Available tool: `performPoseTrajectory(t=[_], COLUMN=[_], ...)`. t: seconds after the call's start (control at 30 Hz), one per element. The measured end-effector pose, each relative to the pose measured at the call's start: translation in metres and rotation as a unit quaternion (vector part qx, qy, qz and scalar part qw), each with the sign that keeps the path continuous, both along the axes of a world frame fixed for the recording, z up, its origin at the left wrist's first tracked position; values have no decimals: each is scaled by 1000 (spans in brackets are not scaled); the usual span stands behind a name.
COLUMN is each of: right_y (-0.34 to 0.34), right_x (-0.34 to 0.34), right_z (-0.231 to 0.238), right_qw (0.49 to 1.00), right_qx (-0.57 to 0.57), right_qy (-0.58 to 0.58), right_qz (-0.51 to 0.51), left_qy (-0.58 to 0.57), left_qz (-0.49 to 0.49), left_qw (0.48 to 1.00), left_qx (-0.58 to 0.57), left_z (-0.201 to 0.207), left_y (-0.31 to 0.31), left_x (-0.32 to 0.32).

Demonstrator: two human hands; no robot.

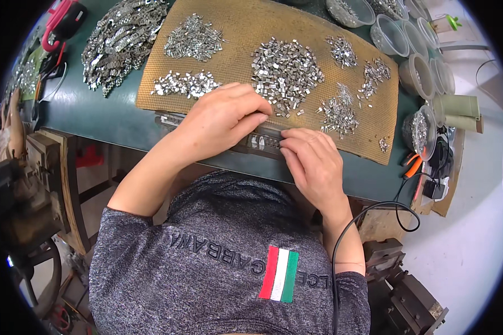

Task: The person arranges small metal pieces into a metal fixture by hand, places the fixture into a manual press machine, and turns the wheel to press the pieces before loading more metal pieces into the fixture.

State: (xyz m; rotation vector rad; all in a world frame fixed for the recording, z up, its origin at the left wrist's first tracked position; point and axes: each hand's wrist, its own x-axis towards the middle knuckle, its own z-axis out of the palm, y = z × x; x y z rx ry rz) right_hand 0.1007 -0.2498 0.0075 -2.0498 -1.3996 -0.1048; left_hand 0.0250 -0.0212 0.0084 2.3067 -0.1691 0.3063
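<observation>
metal strip (257, 139), long, narrow and dark, lies along the near edge of a tan perforated mat (246, 22) on a green table (95, 111), with small silver pieces set in a row on the part that shows between the two hands. going left to right: at the far left edge a red-handled tool (58, 19) lies on the table, and just right of it a big heap of shiny bent metal clips (120, 39) spreads over the green top beside the mat. on the mat itself sit several piles of small silver parts: one pile (194, 38) at the upper left, a flatter one (185, 85) below it, near the strip's left end. the left hand (223, 120) lies over the left part of the strip, its fingers pressed together and curled down, fingertips (260, 118) pushing on the strip; whether they pinch a piece i cannot tell. above the hands a broad central pile (286, 70) of squarish parts sits in the middle of the mat. the right hand (313, 162) rests at the strip's right end, fingers closed together, their tips (285, 139) touching the strip just beside the silver pieces. further right are smaller scattered heaps (341, 111) of thin pins. beyond the mat's right edge, clear plastic cups (416, 75) stand in a curving line, one (419, 131) filled with metal bits. orange-handled pliers (412, 164) lie near the table's right corner, and a black cable (399, 209) loops down past the right forearm.
</observation>
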Motion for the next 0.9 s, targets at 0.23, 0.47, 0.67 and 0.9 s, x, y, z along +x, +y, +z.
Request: performPoseTrajectory(t=[0.23,0.47,0.67,0.9], right_y=[3,16,6,-5], right_x=[18,34,38,13], right_z=[-5,-1,4,5], right_qw=[992,984,989,999], right_qx=[-14,-86,-97,-1], right_qy=[-13,-5,23,31], right_qz=[-121,-154,-111,-39], left_qy=[-27,-52,-61,-55], left_qz=[-7,16,27,14], left_qw=[995,983,982,985], left_qx=[92,178,177,160], left_z=[-6,-10,-13,-14], left_y=[-14,-25,-27,-22], left_x=[11,20,20,20])
